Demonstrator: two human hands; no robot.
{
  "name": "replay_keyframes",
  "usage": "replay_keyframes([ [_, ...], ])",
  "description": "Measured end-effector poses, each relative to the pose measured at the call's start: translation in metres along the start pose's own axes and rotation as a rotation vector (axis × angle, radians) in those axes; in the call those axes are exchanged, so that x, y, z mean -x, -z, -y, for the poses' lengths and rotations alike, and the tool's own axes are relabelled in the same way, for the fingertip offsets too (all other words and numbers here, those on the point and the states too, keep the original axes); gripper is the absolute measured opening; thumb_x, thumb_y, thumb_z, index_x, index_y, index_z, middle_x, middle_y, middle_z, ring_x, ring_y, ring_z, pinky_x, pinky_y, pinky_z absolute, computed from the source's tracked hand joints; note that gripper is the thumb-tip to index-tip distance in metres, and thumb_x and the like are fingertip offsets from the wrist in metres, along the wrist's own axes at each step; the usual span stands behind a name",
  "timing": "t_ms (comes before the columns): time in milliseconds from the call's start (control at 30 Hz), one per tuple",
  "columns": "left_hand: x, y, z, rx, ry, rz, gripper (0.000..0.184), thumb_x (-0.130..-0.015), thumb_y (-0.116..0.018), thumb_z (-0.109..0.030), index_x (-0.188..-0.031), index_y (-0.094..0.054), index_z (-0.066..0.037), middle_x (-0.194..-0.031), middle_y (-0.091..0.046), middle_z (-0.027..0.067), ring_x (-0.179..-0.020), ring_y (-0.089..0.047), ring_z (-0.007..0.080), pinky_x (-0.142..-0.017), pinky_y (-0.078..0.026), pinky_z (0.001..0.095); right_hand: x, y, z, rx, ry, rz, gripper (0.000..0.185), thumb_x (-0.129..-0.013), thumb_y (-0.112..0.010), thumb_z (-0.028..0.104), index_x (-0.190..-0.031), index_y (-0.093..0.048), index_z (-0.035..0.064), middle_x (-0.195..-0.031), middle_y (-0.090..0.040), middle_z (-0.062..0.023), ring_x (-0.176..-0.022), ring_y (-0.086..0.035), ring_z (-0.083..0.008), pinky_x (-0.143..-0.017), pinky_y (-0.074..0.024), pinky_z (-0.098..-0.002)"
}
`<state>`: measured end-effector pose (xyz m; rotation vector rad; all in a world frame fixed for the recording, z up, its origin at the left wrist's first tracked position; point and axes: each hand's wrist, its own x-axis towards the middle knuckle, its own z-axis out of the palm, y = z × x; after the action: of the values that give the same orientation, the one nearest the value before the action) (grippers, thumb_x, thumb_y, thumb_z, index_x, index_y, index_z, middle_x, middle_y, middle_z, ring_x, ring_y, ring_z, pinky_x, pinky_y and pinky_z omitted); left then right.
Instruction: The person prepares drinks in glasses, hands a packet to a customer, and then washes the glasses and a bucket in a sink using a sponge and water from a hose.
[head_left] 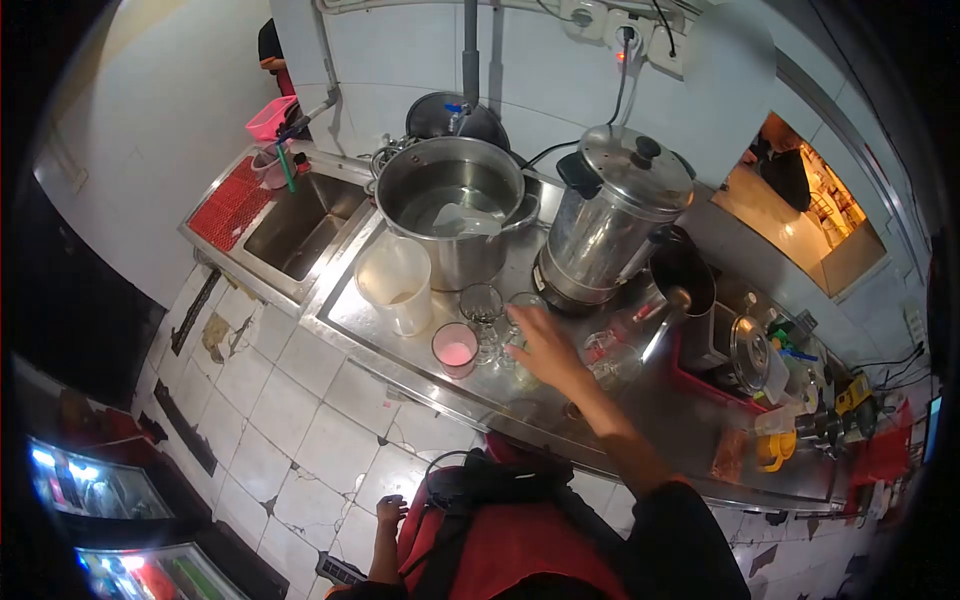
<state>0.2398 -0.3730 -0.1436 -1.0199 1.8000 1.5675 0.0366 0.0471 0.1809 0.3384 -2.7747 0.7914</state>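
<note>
In the head view, the right hand reaches over the steel counter, fingers half spread beside a fingered glass at its 11 o'clock; whether they have hold of it, I cannot tell. At 9 o'clock from that hand stands a small tumbler with something pink inside. A clear glass sits at 10 o'clock, and past it a translucent pitcher with a little brownish residue, perhaps, at the bottom. At 11 o'clock, farther back, the big steel pot holds clear liquid and a whitish plastic scoop. The lidded urn at 1 o'clock keeps its contents hidden. At 2 o'clock is a dark pot with a ladle — its inside is too dark to read. The left hand, at 7 o'clock, hangs off the counter, fingers loosely parted, apparently holding nothing. A person at the upper edge is mostly cut off.
</note>
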Motion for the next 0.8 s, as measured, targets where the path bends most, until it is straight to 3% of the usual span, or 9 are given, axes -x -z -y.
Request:
replay_keyframes([
  [233,-0.005,0.004,-0.006,0.132,-0.062,-0.028,0.027,-0.082,-0.057,-0.017,-0.101,-0.053,0.001,-0.080,-0.062,0.0128,-0.062,-0.061,0.0201,-0.045,-0.046,0.0264,-0.052,-0.048,-0.008,0.078,0.062,0.334,0.049,-0.081,-0.058,0.013,-0.127,-0.041,0.0105,-0.111,-0.049,-0.0168,-0.107,-0.049,-0.0334,-0.085,-0.0447,-0.0413],
  [333,-0.003,0.010,0.012,0.140,-0.025,-0.014,0.028,-0.082,-0.057,-0.017,-0.102,-0.052,0.002,-0.081,-0.062,0.0142,-0.062,-0.061,0.0202,-0.045,-0.046,0.0266,-0.062,-0.057,-0.014,0.049,0.129,0.318,0.037,-0.082,-0.056,0.011,-0.118,-0.046,0.0082,-0.107,-0.050,-0.0176,-0.101,-0.052,-0.0350,-0.083,-0.0454,-0.0415],
  [400,-0.002,0.016,0.025,0.106,-0.028,-0.008,0.029,-0.082,-0.057,-0.017,-0.102,-0.053,0.002,-0.082,-0.062,0.0151,-0.062,-0.061,0.0203,-0.045,-0.046,0.0267,-0.069,-0.060,-0.016,0.046,0.172,0.343,0.021,-0.080,-0.056,0.009,-0.101,-0.053,0.0029,-0.099,-0.054,-0.0181,-0.092,-0.056,-0.0371,-0.078,-0.0464,-0.0418],
  [500,0.008,0.020,0.029,0.042,-0.031,-0.025,0.029,-0.080,-0.058,-0.016,-0.101,-0.054,0.004,-0.082,-0.063,0.0173,-0.061,-0.061,0.0202,-0.043,-0.045,0.0263,-0.075,-0.058,-0.029,-0.052,0.181,0.271,0.012,-0.079,-0.057,0.007,-0.088,-0.055,-0.0009,-0.089,-0.056,-0.0192,-0.084,-0.056,-0.0385,-0.072,-0.0456,-0.0427],
  [567,0.024,0.020,0.022,-0.275,-0.136,-0.087,0.032,-0.079,-0.058,-0.026,-0.091,-0.065,0.002,-0.077,-0.066,0.0151,-0.074,-0.065,0.0231,-0.067,-0.052,0.0342,-0.074,-0.041,-0.021,-0.081,0.136,0.209,0.010,-0.079,-0.057,0.007,-0.084,-0.055,-0.0020,-0.084,-0.056,-0.0192,-0.082,-0.056,-0.0385,-0.070,-0.0448,-0.0429],
  [600,0.027,0.019,0.021,-0.268,-0.175,-0.079,0.033,-0.078,-0.056,-0.032,-0.085,-0.068,-0.001,-0.077,-0.067,0.0124,-0.077,-0.065,0.0223,-0.073,-0.050,0.0347,-0.073,-0.031,-0.016,-0.108,0.094,0.147,0.010,-0.079,-0.058,0.007,-0.080,-0.055,-0.0030,-0.080,-0.056,-0.0192,-0.080,-0.056,-0.0385,-0.068,-0.0440,-0.0430],
  [633,0.024,0.018,0.020,-0.270,-0.174,-0.076,0.033,-0.078,-0.056,-0.032,-0.085,-0.068,-0.001,-0.077,-0.067,0.0124,-0.077,-0.065,0.0223,-0.073,-0.050,0.0347,-0.072,-0.025,-0.015,-0.107,0.090,0.148,0.010,-0.079,-0.058,0.007,-0.080,-0.055,-0.0030,-0.080,-0.056,-0.0192,-0.080,-0.056,-0.0385,-0.068,-0.0440,-0.0430],
  [700,0.021,0.018,0.020,-0.171,-0.149,-0.035,0.028,-0.079,-0.059,-0.012,-0.097,-0.055,0.009,-0.078,-0.064,0.0194,-0.066,-0.064,0.0242,-0.053,-0.055,0.0300,-0.069,-0.015,-0.014,-0.239,0.075,0.022,0.012,-0.079,-0.059,0.008,-0.078,-0.055,-0.0034,-0.078,-0.055,-0.0191,-0.078,-0.055,-0.0383,-0.066,-0.0436,-0.0425],
  [800,0.021,0.015,0.008,-0.184,-0.208,0.003,0.028,-0.080,-0.059,-0.012,-0.098,-0.055,0.010,-0.080,-0.064,0.0194,-0.067,-0.064,0.0244,-0.053,-0.054,0.0298,-0.063,-0.003,-0.008,-0.232,0.095,-0.071,0.013,-0.078,-0.059,0.009,-0.076,-0.055,-0.0029,-0.079,-0.055,-0.0185,-0.078,-0.055,-0.0377,-0.066,-0.0438,-0.0422],
])
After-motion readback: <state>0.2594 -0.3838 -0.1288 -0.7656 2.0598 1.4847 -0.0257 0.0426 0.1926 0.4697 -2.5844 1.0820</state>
